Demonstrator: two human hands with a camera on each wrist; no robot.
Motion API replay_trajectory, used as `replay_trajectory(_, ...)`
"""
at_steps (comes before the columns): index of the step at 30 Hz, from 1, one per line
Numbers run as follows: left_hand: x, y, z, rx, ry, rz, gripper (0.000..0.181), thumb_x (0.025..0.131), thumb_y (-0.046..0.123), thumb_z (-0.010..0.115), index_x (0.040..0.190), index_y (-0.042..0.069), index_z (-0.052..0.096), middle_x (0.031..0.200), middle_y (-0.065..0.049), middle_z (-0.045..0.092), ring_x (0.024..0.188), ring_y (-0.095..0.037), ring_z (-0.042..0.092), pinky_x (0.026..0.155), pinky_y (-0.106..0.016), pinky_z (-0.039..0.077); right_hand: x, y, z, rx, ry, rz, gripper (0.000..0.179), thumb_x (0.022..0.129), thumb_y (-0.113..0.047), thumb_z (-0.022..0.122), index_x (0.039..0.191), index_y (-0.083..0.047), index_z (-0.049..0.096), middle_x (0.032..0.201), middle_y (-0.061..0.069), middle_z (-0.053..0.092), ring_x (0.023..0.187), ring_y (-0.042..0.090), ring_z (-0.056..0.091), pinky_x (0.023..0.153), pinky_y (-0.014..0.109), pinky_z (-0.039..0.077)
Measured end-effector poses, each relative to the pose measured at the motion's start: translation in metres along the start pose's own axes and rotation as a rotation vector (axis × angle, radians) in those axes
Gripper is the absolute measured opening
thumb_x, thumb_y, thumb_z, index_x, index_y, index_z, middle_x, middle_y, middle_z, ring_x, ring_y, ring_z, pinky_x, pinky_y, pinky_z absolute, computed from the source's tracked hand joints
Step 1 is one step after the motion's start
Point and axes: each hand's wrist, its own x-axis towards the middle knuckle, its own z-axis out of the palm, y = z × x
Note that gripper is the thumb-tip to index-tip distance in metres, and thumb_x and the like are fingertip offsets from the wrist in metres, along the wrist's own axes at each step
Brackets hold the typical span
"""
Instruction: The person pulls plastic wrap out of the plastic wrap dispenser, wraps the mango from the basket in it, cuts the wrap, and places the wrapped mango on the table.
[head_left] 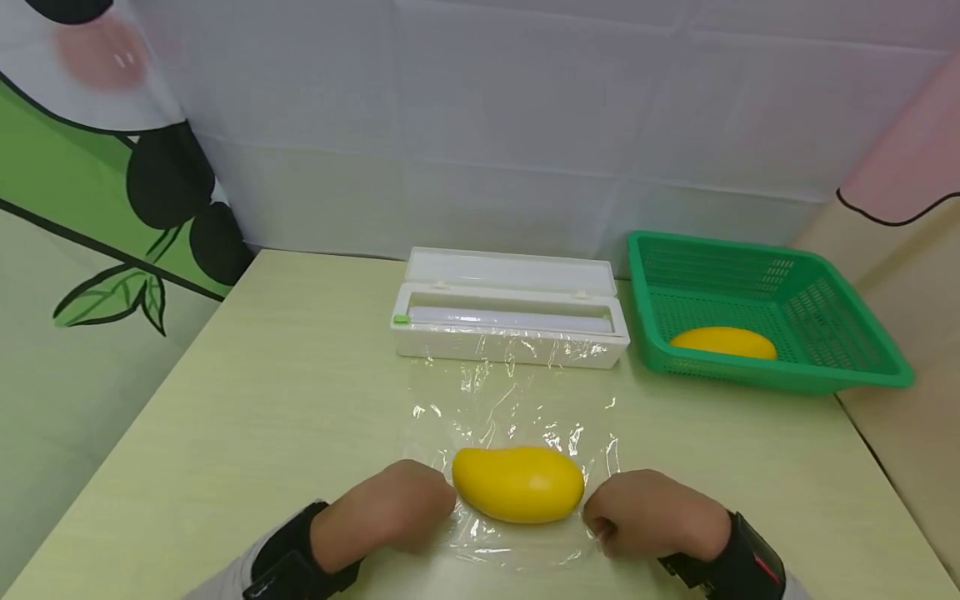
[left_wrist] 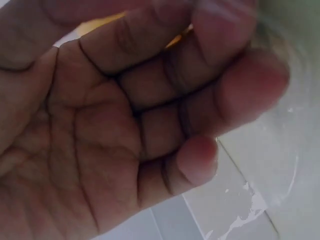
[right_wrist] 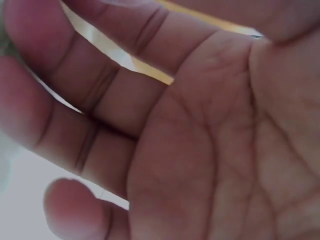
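Note:
A yellow mango (head_left: 517, 485) lies on its side on a sheet of clear cling film (head_left: 487, 417), which runs over the table from a white dispenser box (head_left: 510, 346). My left hand (head_left: 401, 504) is just left of the mango, its thumb and index finger pinching the film's near edge. On the mango's other side, my right hand (head_left: 652, 512) pinches the film the same way. In both wrist views the other fingers are loosely curled, and the pinching tips are partly cut off. Shiny film shows beyond the left fingertips.
The dispenser's lid (head_left: 510, 271) stands open at the back, with a film roll (head_left: 510, 319) inside and a small green piece (head_left: 401, 318) at its left end. A green plastic basket (head_left: 757, 379) at the back right holds another yellow mango (head_left: 723, 342). A cloth backdrop (head_left: 525, 125) hangs behind the table.

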Motion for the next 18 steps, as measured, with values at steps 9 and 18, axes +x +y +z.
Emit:
replay_trajectory(9,-0.007,-0.012,-0.011,-0.090,0.044,-0.013,0.025,0.077,0.004,0.077,0.071,0.014,0.055,0.067,0.004,0.047,0.060,-0.015,0.040,0.060,-0.027,0.040,-0.008,0.002,-0.015,0.052,0.018,0.006,0.031,0.083,-0.004,0.072,0.069,-0.024,0.053,0.065,-0.014,0.039,0.061,0.005,0.037,0.059,0.024,0.033)
replay_trajectory(18,-0.012,-0.021,-0.024,-0.174,0.058,-0.021,0.026,0.079,0.000,0.075,0.074,0.015,0.054,0.065,0.004,0.046,0.059,-0.015,0.037,0.058,-0.026,0.036,-0.011,0.006,-0.025,0.044,0.129,-0.028,0.026,0.088,-0.006,0.073,0.075,-0.023,0.059,0.072,-0.016,0.045,0.066,0.004,0.042,0.061,0.023,0.040)
